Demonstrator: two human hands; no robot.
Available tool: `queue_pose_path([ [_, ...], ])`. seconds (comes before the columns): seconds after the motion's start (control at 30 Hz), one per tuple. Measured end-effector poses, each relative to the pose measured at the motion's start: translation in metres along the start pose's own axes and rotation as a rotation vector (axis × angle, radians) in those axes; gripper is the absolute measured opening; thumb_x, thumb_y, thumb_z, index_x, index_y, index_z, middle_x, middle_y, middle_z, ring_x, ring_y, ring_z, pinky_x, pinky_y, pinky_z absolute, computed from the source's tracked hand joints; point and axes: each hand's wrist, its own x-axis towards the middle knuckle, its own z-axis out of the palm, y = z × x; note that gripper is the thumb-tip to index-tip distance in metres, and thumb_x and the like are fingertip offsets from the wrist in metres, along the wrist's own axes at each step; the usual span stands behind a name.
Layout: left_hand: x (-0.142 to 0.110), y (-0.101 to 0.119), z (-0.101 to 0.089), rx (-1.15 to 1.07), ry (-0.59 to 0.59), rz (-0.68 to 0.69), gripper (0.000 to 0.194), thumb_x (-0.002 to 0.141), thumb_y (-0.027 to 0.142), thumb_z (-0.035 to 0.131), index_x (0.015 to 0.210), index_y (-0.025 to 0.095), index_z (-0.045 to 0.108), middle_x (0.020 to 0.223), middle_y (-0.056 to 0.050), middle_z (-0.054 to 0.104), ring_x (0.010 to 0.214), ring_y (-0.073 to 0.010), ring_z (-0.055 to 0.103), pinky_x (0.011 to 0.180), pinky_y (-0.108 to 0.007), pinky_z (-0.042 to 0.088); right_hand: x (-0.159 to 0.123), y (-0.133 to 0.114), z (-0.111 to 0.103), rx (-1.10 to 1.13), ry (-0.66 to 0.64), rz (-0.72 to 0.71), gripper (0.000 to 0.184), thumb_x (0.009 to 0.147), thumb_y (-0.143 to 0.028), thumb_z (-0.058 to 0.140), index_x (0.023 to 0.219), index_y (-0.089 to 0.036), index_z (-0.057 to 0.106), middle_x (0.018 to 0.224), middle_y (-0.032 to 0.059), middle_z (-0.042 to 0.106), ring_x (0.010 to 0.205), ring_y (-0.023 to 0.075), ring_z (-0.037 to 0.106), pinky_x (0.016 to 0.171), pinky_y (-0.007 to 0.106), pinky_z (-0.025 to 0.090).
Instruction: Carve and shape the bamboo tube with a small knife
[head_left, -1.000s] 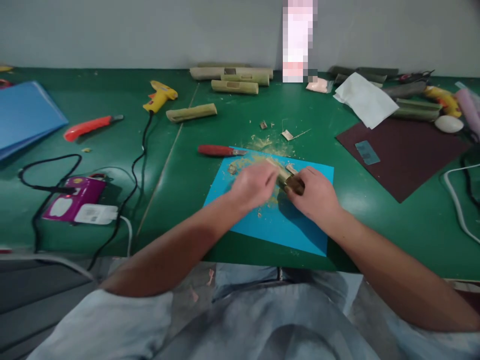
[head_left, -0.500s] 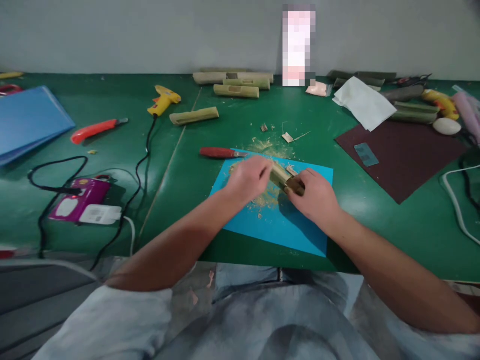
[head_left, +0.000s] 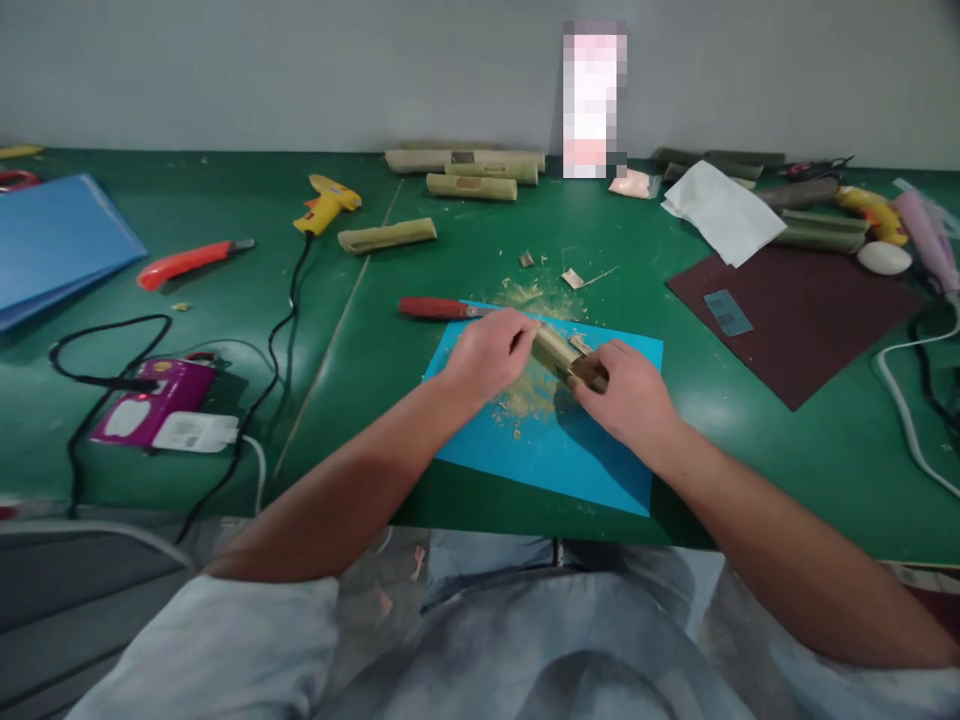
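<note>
You grip bamboo [head_left: 555,352] in your right hand [head_left: 628,392], left hand [head_left: 487,355] curled at its far end (whether gripping, can't tell).

In front of you, a plain grey wall [head_left: 300,80] rises behind a glossy green table [head_left: 375,350]. To your left, a pale seam [head_left: 310,395] runs across it from back to front. Dim light leaves a soft sheen. Below the near edge, you glimpse grey floor [head_left: 397,565].

Olive-tan bamboo tube [head_left: 553,350], blue sheet [head_left: 607,483], green tabletop [head_left: 465,245]
</note>
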Motion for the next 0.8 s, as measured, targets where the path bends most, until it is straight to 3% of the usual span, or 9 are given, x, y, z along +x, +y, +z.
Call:
queue_pose_path([
  [0.13, -0.0011, 0.0014, 0.0007, -0.043, -0.121, 0.071, 0.024, 0.1, 0.026, 0.046, 0.088, 0.018, 0.066, 0.083, -0.005, 0.069, 0.078, -0.0166, 0.065, 0.072, -0.028, 0.051, -0.0001, 0.0001, 0.0, 0.002, 0.002, -0.029, 0.018, 0.083, -0.031, 0.062, 0.076, -0.024, 0.047, 0.081, 0.0056, 0.058, 0.083, 0.023, 0.056, 0.069, 0.036, 0.041],
  [0.27, 0.0003, -0.0018, 0.0006, 0.028, -0.003, -0.016, 0.025, 0.1, 0.027, 0.047, 0.086, 0.018, 0.065, 0.083, -0.006, 0.069, 0.079, -0.0164, 0.064, 0.073, -0.029, 0.051, 0.0002, -0.0005, -0.0003, 0.002, -0.001, 0.002, 0.017, 0.082, -0.031, 0.063, 0.077, -0.024, 0.049, 0.082, 0.0056, 0.059, 0.08, 0.0224, 0.055, 0.067, 0.035, 0.041],
  [0.4, -0.0002, -0.0002, 0.0006, -0.015, -0.112, 0.062, 0.024, 0.1, 0.026, 0.045, 0.093, 0.018, 0.066, 0.086, -0.006, 0.069, 0.081, -0.0167, 0.066, 0.075, -0.029, 0.052, 0.0006, -0.0014, -0.0008, -0.007, -0.011, -0.021, 0.02, 0.082, -0.03, 0.063, 0.075, -0.024, 0.046, 0.082, 0.0056, 0.059, 0.082, 0.0229, 0.055, 0.068, 0.035, 0.04],
  [0.53, 0.0001, 0.005, -0.0007, 0.047, -0.053, -0.003, 0.024, 0.1, 0.026, 0.046, 0.087, 0.018, 0.065, 0.087, -0.007, 0.069, 0.082, -0.0181, 0.066, 0.075, -0.031, 0.053, 0.0005, -0.0004, -0.0007, -0.007, -0.012, -0.001, 0.017, 0.083, -0.031, 0.063, 0.077, -0.024, 0.048, 0.083, 0.006, 0.059, 0.081, 0.0227, 0.055, 0.067, 0.036, 0.04],
  [0.63, 0.0003, 0.0057, -0.0016, 0.014, -0.135, 0.06, 0.022, 0.099, 0.025, 0.046, 0.092, 0.019, 0.066, 0.088, -0.007, 0.07, 0.082, -0.0178, 0.066, 0.075, -0.03, 0.053, 0.0002, 0.0009, 0.0003, -0.003, -0.01, -0.02, 0.016, 0.083, -0.03, 0.063, 0.078, -0.023, 0.049, 0.084, 0.0063, 0.06, 0.083, 0.0235, 0.056, 0.069, 0.036, 0.041],
  [0.8, 0.0017, -0.0025, -0.0004, 0.051, -0.02, -0.033, 0.024, 0.099, 0.027, 0.046, 0.09, 0.017, 0.066, 0.089, -0.008, 0.071, 0.083, -0.0185, 0.066, 0.076, -0.031, 0.053, 0.0005, 0.0012, 0.0009, 0.01, -0.004, -0.006, 0.015, 0.083, -0.031, 0.063, 0.078, -0.023, 0.051, 0.083, 0.0063, 0.06, 0.082, 0.0231, 0.056, 0.068, 0.036, 0.041],
])
